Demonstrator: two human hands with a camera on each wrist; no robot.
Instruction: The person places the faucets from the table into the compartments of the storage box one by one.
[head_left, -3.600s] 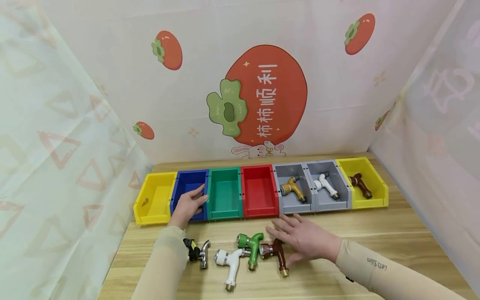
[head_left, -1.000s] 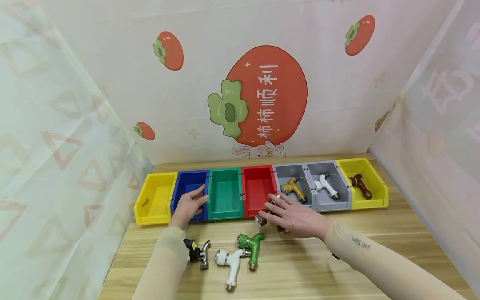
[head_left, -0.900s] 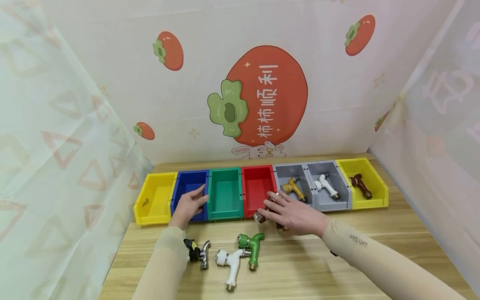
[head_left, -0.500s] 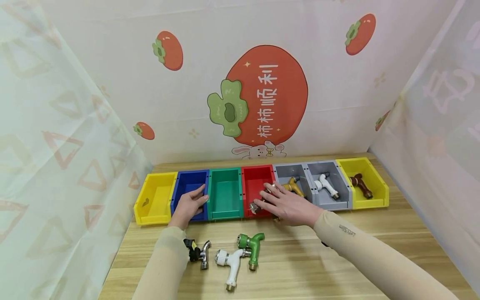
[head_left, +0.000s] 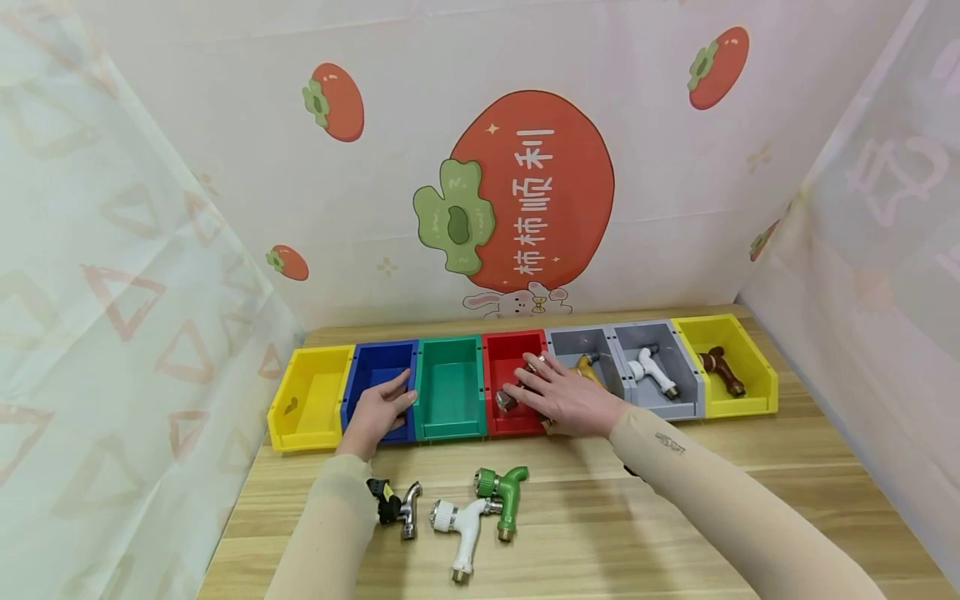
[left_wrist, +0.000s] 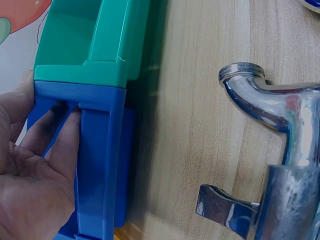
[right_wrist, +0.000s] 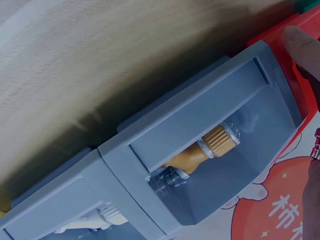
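My right hand (head_left: 572, 402) holds a dark red-brown faucet (head_left: 509, 399) over the red bin (head_left: 513, 358); the fingers hide much of it. At the edge of the right wrist view, the thumb lies by the rim of the red bin (right_wrist: 280, 42). My left hand (head_left: 380, 410) grips the wall between the blue bin (head_left: 378, 354) and the green bin (head_left: 450, 385). In the left wrist view, that hand (left_wrist: 37, 160) has its fingers inside the blue bin (left_wrist: 95, 160). A white faucet (head_left: 467, 533), a green faucet (head_left: 510, 500) and a chrome-and-black faucet (head_left: 408, 510) lie on the table.
An empty yellow bin (head_left: 309, 400) stands at the row's left end. Right of the red bin, one grey bin holds a golden faucet (head_left: 587, 369), another a white faucet (head_left: 654, 372). The right-end yellow bin (head_left: 761, 387) holds a brown faucet (head_left: 722, 372).
The right hand has lifted the brown faucet from the table and moved it up and left, from the bin's front edge to over the red bin. The left hand has stayed in place.
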